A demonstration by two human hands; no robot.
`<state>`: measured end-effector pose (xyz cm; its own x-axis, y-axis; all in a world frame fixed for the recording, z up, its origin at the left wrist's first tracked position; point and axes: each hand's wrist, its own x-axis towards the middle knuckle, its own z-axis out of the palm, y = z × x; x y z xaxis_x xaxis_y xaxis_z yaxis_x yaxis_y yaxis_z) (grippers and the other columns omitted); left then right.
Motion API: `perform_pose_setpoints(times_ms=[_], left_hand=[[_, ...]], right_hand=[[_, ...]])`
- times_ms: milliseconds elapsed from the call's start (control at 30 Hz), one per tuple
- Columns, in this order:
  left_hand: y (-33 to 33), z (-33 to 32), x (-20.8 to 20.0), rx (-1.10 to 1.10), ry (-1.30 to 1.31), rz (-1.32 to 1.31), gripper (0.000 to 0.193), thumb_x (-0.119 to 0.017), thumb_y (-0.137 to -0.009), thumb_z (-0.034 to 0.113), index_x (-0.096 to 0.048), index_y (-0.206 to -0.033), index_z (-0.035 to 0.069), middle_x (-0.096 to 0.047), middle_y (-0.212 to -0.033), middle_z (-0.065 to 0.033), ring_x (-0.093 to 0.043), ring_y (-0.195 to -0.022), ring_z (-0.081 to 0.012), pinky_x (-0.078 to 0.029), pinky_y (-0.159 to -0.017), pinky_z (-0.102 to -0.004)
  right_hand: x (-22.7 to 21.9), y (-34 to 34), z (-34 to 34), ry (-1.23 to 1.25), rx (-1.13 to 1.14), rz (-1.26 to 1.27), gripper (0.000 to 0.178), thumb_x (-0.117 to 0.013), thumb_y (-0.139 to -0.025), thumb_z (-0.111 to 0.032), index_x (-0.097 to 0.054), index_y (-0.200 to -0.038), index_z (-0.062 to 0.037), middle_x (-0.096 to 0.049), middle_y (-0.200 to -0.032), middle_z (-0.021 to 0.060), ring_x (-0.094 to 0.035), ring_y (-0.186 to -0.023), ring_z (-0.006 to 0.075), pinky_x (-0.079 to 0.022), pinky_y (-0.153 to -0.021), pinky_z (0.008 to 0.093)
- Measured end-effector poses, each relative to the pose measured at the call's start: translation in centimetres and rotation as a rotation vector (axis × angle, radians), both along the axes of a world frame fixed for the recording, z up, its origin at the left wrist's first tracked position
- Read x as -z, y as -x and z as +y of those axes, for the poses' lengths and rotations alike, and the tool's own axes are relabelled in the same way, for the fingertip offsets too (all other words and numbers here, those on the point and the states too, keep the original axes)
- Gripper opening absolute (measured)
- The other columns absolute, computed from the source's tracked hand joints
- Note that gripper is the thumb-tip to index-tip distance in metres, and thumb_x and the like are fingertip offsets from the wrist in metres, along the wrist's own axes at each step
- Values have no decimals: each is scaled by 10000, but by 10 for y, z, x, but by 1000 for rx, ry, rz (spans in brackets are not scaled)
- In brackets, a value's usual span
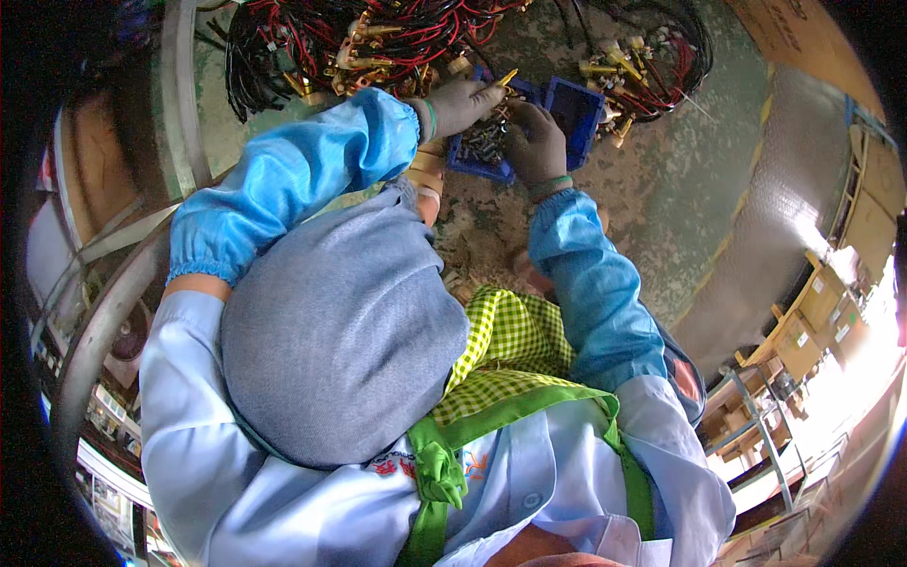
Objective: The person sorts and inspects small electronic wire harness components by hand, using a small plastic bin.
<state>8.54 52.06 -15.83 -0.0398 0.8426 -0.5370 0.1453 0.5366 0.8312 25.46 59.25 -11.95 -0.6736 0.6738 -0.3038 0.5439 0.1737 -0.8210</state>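
My left hand [463, 106], in a grey glove, is closed with a slim brass-coloured pointed part [508, 78] at its fingertips, above a blue plastic bin [484, 170]. Inside that bin lie many small metal pieces [484, 144], too small to name. My right hand [537, 142], gloved in grey too, reaches over the bin's right side. Its fingers curl inward close to the left hand, and whatever they hold is hidden. A second blue bin [595, 106] stands just right of the right hand, its inside dark.
Bundles of black and red wires [283, 42] with brass valve-like fittings [354, 61] lie beyond my left hand. Another wire bundle [675, 71] with brass fittings sits at the far right of the bins. A metal post [179, 94] rises at left; cardboard boxes [820, 295] stand at right.
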Motion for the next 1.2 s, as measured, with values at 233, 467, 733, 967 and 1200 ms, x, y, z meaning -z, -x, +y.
perform_pose_setpoints(times_ms=[233, 467, 733, 967, 1200], left_hand=[[1, 1, -9, 129, 19, 168, 511, -392, -929, 459, -520, -1122, 3, -605, -995, -174, -581, -913, -292, -441, -783, -365], [9, -4, 4, 73, -125, 69, 381, -413, -951, 345, -508, -1108, 11, -582, -930, -137, -570, -891, -242, -441, -799, -343], [10, -6, -3, 15, -100, -30, 390, -458, -936, 352, -522, -1129, 20, -585, -972, -96, -533, -915, -166, -429, -825, -304], [6, -11, -2, -157, -246, 56, 385, -451, -924, 401, -570, -1058, 60, -586, -813, -77, -571, -787, -209, -444, -715, -350], [102, -41, -86, -634, -269, 26, 339, -537, -867, 383, -616, -966, 69, -537, -754, 35, -494, -659, -65, -412, -573, -232]], right_hand=[[-7, 4, 2, -168, -140, -123, 296, -554, -749, -101, -612, -1031, -33, -610, -1003, 155, -609, -920, 303, -487, -799, 365], [-6, 13, 27, -261, -197, -18, 280, -590, -776, -205, -610, -1026, -81, -592, -1026, 154, -585, -912, 351, -500, -740, 404], [-6, 3, 8, -266, -197, -16, 284, -604, -784, -174, -595, -1051, -77, -592, -1037, 151, -591, -909, 343, -500, -746, 393], [2, 7, 16, -104, 50, 14, 332, -632, -786, -171, -576, -1089, -49, -594, -1046, 167, -598, -921, 322, -497, -783, 364], [16, 52, 72, -278, -191, -181, 464, -601, -820, -317, -505, -1204, -75, -589, -1104, 174, -572, -1017, 327, -478, -846, 391]])
